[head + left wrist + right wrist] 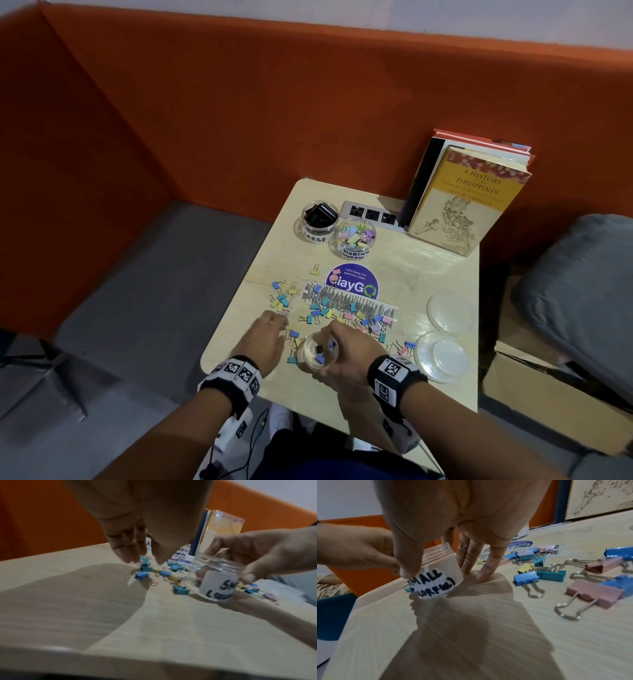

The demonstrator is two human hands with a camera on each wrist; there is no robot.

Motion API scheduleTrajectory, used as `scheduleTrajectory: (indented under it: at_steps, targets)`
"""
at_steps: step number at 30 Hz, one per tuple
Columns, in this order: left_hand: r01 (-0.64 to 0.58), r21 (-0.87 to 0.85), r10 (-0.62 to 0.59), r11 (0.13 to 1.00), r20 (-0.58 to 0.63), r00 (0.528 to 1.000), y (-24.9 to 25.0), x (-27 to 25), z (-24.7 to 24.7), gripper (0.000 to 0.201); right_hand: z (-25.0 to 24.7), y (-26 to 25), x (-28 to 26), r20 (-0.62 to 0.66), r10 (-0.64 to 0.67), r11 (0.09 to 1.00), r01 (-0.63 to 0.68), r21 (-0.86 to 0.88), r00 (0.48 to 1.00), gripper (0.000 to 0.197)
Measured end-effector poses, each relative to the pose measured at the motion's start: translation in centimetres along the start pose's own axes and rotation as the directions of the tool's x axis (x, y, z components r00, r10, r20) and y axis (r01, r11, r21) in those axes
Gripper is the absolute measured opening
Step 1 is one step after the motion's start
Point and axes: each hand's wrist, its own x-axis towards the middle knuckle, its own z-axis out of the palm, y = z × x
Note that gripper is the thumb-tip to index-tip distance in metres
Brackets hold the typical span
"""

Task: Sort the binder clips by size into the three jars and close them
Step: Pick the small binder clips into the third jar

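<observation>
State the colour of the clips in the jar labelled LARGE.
Black; the clips in that jar show best in the head view.

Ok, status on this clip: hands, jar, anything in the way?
Right hand grips the small jar, few clips inside. Left hand open over loose clips. Large jar and medium jar filled, unlidded. Lids lie right; nothing blocking.

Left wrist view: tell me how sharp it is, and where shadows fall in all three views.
Left wrist view: motion-blurred, so the small jar label reads only partly; the left hand casts a broad shadow on the table. Right wrist view: sharper, label legible, a long shadow runs toward the camera. Head view: evenly lit, dim, with edges curved by the wide lens.
</observation>
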Motion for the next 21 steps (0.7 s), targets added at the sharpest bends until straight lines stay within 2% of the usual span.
scheduleTrajectory:
  at_steps: [3,7,17,21]
  targets:
    - [0.088,0.107,-0.098,0.99,0.089,0.991,-1.6,0.2,0.2,0.034,0.0,0.1,0.0,0.009,0.001,1.0,-0.001,-0.004,1.0,0.066]
    - [0.105,0.133,-0.122,0.985,0.125,0.985,-1.9,0.6,0.6,0.023,0.0,0.0,0.1,0.012,0.003,1.0,-0.003,-0.002,1.0,0.067]
    - [0.16,0.117,-0.168,0.98,0.061,0.984,-1.7,0.9,0.7,0.027,0.1,0.0,0.2,0.023,0.018,1.0,-0.018,-0.011,1.0,0.068]
    - [0.208,0.077,-0.211,0.975,0.031,0.977,-1.8,0.8,0.7,0.018,0.1,0.0,0.2,0.024,0.033,0.999,-0.033,0.001,0.999,0.069]
